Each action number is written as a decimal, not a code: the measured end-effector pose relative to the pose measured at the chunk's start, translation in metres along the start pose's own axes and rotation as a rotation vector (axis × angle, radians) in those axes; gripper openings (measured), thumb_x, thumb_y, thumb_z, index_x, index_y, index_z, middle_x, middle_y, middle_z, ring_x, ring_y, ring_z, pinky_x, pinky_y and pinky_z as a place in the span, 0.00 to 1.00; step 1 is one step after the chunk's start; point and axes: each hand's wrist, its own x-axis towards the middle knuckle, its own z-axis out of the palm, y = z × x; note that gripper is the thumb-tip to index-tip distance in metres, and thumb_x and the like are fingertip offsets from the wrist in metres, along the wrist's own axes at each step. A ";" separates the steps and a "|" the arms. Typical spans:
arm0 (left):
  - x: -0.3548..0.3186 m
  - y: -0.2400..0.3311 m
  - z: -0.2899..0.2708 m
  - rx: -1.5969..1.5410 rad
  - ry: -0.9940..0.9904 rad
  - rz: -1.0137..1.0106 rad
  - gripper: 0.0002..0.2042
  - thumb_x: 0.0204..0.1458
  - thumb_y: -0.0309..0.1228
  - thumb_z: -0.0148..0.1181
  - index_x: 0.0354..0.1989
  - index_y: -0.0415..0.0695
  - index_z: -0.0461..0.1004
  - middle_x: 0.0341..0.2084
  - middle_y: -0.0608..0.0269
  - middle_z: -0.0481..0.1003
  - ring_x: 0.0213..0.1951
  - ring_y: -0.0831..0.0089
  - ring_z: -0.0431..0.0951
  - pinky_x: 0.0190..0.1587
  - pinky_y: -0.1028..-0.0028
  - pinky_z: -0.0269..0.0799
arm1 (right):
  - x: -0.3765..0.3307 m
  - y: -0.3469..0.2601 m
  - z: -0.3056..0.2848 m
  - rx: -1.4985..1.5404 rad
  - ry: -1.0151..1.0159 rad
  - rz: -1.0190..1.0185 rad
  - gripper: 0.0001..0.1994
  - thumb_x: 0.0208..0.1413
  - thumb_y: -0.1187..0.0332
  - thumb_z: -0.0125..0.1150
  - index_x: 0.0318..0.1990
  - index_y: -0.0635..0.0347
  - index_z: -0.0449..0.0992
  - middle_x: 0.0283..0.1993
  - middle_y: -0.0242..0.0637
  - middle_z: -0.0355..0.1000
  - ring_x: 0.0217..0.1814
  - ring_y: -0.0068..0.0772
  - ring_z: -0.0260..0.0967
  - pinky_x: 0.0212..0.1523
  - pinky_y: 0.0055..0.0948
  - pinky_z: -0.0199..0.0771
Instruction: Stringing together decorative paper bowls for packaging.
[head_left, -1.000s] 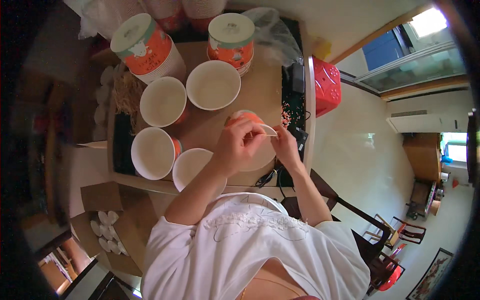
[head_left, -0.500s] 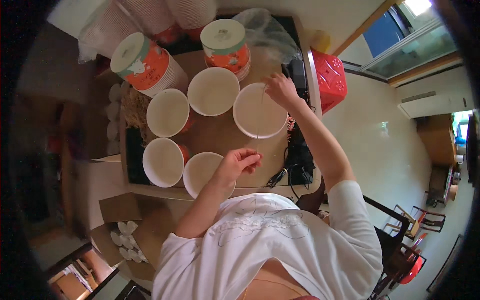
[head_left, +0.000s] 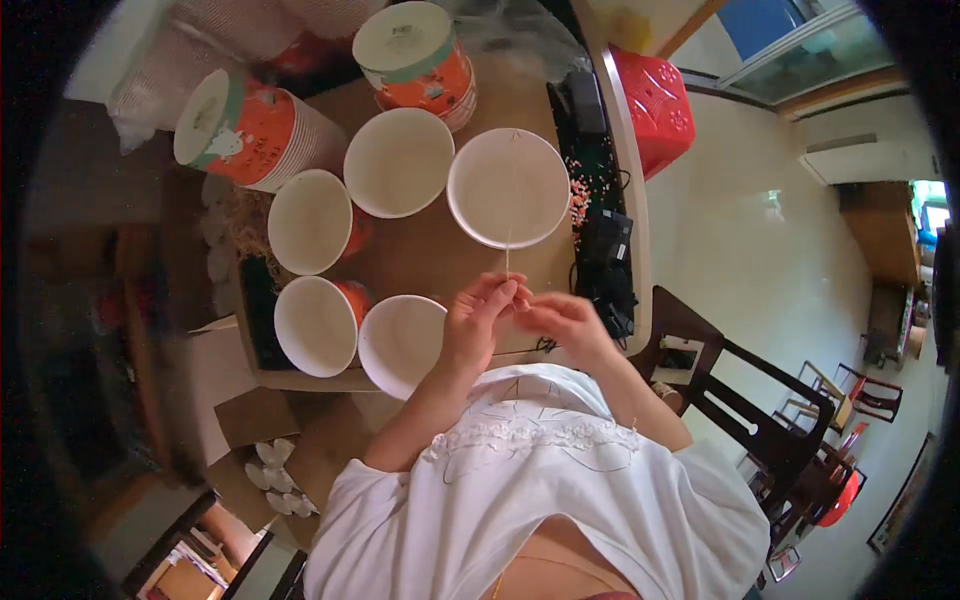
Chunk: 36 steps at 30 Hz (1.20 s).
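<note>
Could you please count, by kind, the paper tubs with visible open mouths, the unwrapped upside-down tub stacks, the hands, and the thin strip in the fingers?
Open paper tubs: 5
Upside-down tub stacks, orange with green edge: 2
Hands: 2 (left hand, right hand)
Thin pale strip: 1
Total: 10

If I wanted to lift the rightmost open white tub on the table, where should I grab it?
Probably by the near-right part of its rim, with the right hand coming from the person's side, thumb inside, fingers outside. The rightmost tub has its open mouth facing up, leaving that edge exposed, while another tub crowds its left.
</note>
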 end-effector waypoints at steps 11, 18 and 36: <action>0.011 0.005 -0.002 1.196 0.026 0.502 0.13 0.47 0.16 0.52 0.41 0.40 0.73 0.39 0.58 0.73 0.44 0.64 0.73 0.44 0.72 0.71 | -0.003 -0.060 -0.001 0.528 0.210 -0.404 0.09 0.56 0.76 0.45 0.45 0.57 0.64 0.26 0.28 0.59 0.22 0.18 0.49 0.24 0.17 0.50; 0.088 0.032 -0.043 2.136 -0.435 0.655 0.05 0.44 0.28 0.56 0.30 0.45 0.76 0.29 0.55 0.75 0.36 0.60 0.76 0.45 0.65 0.71 | -0.037 -0.072 0.027 -0.091 0.063 -0.659 0.11 0.55 0.80 0.44 0.45 0.59 0.58 0.35 0.33 0.63 0.34 0.23 0.64 0.37 0.21 0.67; 0.080 0.025 0.024 1.126 -0.152 0.329 0.09 0.45 0.21 0.56 0.37 0.36 0.74 0.27 0.64 0.76 0.30 0.78 0.76 0.35 0.77 0.71 | 0.065 -0.035 -0.029 0.021 0.270 -0.405 0.07 0.54 0.74 0.55 0.38 0.67 0.74 0.33 0.33 0.74 0.35 0.21 0.70 0.38 0.19 0.69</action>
